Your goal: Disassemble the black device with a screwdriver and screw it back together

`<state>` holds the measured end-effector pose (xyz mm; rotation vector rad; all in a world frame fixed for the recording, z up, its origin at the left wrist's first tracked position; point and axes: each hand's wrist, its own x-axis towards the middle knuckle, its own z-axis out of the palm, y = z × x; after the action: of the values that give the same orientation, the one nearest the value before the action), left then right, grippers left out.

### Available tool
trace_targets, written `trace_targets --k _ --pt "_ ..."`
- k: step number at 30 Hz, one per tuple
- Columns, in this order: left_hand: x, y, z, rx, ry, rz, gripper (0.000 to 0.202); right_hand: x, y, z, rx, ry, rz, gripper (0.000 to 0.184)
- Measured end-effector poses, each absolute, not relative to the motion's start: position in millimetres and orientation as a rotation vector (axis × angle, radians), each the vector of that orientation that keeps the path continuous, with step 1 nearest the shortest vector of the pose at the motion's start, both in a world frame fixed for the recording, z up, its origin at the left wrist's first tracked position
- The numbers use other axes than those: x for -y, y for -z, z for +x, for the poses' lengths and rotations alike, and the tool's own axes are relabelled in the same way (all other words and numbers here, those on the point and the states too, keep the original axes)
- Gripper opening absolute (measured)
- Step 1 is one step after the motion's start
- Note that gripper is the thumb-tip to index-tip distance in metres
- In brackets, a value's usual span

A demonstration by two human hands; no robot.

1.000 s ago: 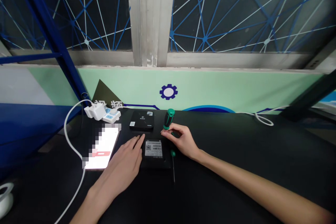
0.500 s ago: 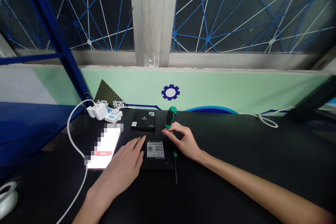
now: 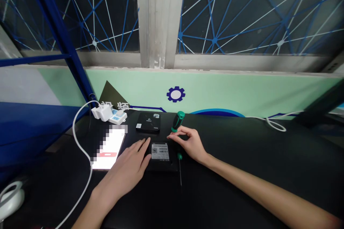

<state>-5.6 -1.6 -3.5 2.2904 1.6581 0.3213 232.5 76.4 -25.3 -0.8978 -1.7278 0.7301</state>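
A flat black box (image 3: 161, 164) with a white label (image 3: 160, 151) lies on the black table (image 3: 242, 164). My left hand (image 3: 129, 170) rests flat on the table with its fingertips against the box's left edge, fingers stretched out. My right hand (image 3: 189, 143) is at the box's far right corner, its fingers pinched round the lower part of a green-handled screwdriver (image 3: 177, 121) that stands upright. A second, thin screwdriver (image 3: 179, 170) with a small green grip lies on the table just right of the box.
Behind the box lies another black box (image 3: 148, 121). A lit phone (image 3: 109, 148) lies to the left, beside a white charger and power strip (image 3: 109, 114) with a white cable (image 3: 80, 150). A white object (image 3: 10, 200) sits at the left edge. The green wall (image 3: 242, 89) bounds the table's back.
The view has shifted slightly. My right hand and the upright screwdriver have turned a little; my left hand stays put against the box.
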Motion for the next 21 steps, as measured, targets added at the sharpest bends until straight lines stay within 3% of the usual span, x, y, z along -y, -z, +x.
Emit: trace_targets --k 21 --pt "1.1 -1.9 -3.5 -1.677 -0.259 2.266 0.060 -74.3 26.2 235.3 1.780 -0.621 -0.804 0.020"
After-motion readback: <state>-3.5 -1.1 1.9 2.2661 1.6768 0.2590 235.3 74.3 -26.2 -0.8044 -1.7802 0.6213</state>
